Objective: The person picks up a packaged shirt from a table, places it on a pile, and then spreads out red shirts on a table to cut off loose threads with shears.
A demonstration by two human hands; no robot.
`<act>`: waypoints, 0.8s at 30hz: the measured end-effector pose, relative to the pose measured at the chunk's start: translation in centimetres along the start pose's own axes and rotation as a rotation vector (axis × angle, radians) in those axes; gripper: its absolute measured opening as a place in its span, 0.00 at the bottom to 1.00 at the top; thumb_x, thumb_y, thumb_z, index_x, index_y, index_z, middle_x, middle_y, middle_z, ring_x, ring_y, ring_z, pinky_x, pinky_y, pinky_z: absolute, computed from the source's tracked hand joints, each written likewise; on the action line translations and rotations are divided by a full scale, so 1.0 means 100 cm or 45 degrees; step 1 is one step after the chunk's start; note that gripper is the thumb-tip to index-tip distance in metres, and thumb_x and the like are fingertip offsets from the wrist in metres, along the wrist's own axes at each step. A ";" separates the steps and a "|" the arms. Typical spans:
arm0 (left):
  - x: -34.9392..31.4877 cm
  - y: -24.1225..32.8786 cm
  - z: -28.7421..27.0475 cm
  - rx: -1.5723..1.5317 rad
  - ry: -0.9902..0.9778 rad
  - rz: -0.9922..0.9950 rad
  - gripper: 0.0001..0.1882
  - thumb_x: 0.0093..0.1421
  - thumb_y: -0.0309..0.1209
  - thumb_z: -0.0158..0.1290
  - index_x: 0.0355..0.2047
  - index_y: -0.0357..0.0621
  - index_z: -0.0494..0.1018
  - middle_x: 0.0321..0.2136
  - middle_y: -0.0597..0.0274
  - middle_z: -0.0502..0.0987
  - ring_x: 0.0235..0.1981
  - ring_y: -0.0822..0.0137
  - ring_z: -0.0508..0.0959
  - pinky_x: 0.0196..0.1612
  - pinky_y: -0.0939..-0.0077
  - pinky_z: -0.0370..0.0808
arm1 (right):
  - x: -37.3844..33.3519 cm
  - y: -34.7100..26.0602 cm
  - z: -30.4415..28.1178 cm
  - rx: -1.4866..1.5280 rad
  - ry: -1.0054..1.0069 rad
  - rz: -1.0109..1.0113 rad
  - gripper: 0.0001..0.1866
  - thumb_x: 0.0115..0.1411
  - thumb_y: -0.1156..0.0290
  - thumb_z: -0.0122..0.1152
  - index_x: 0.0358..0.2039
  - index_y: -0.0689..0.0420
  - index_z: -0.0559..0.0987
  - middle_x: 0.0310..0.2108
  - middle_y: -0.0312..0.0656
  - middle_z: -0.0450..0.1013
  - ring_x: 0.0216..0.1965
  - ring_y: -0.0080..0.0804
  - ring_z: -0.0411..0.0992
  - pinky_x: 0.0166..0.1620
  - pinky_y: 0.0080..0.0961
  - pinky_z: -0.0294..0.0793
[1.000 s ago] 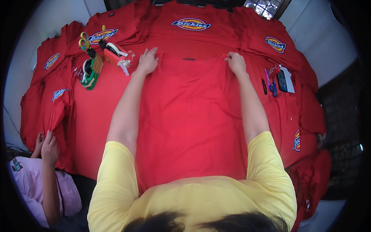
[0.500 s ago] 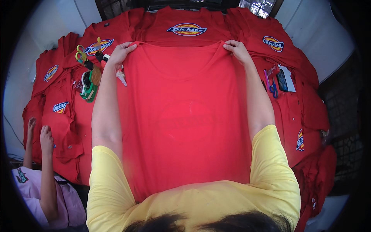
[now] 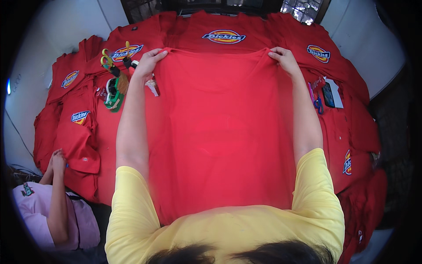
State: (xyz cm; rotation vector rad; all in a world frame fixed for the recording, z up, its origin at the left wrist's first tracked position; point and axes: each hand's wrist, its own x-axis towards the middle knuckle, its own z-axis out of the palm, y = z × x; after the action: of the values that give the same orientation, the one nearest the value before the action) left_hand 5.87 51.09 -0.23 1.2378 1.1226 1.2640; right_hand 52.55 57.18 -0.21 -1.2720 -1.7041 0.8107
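Note:
A plain red T-shirt [image 3: 224, 132] hangs spread between my hands, its wide neckline at the top and its lower part coming down in front of my chest. My left hand [image 3: 148, 64] is closed on one upper corner of the shirt, thumb pressed against the fingers. The opposite corner is pinched in my right hand [image 3: 285, 60]. Both arms reach forward over the table, and the fabric between them is slightly blurred. Beyond the shirt's top edge lies a folded red shirt with an oval emblem [image 3: 223, 37].
More red shirts with emblems lie around, including one on the right [image 3: 318, 53]. A green tape dispenser [image 3: 115, 100] and yellow-handled scissors [image 3: 107, 61] stand left; blue scissors [image 3: 318, 104] and a dark phone [image 3: 327, 93] lie right. A co-worker in a pink shirt [image 3: 39, 207] sits lower left.
The view has shifted, so most things appear slightly farther right. I still hold the T-shirt by both corners. The co-worker's hands, apart before, are now together.

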 end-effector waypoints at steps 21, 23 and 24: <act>-0.219 -0.141 0.023 0.792 0.228 0.314 0.12 0.53 0.17 0.51 0.33 0.45 0.80 0.48 0.59 0.68 0.51 0.61 0.68 0.55 0.71 0.65 | -0.266 0.048 0.059 -0.883 0.097 -0.577 0.12 0.46 0.83 0.56 0.32 0.58 0.78 0.40 0.44 0.70 0.45 0.42 0.70 0.46 0.33 0.72; -0.220 -0.143 0.022 0.734 0.242 0.307 0.12 0.54 0.17 0.51 0.34 0.44 0.79 0.48 0.59 0.68 0.49 0.62 0.69 0.54 0.71 0.66 | -0.265 0.048 0.060 -0.872 0.121 -0.523 0.11 0.46 0.83 0.56 0.32 0.57 0.78 0.40 0.43 0.70 0.44 0.41 0.70 0.45 0.32 0.72; -0.220 -0.144 0.022 0.705 0.250 0.303 0.11 0.54 0.17 0.51 0.35 0.44 0.79 0.48 0.59 0.69 0.49 0.63 0.70 0.53 0.71 0.67 | -0.267 0.049 0.061 -0.863 0.133 -0.512 0.11 0.46 0.83 0.56 0.31 0.58 0.78 0.40 0.42 0.70 0.44 0.40 0.70 0.44 0.32 0.72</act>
State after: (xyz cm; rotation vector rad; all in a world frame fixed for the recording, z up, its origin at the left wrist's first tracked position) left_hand 8.27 30.09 -16.05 1.7227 1.5731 1.3158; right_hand 52.72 32.76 -13.58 -1.2889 -2.1355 -0.0901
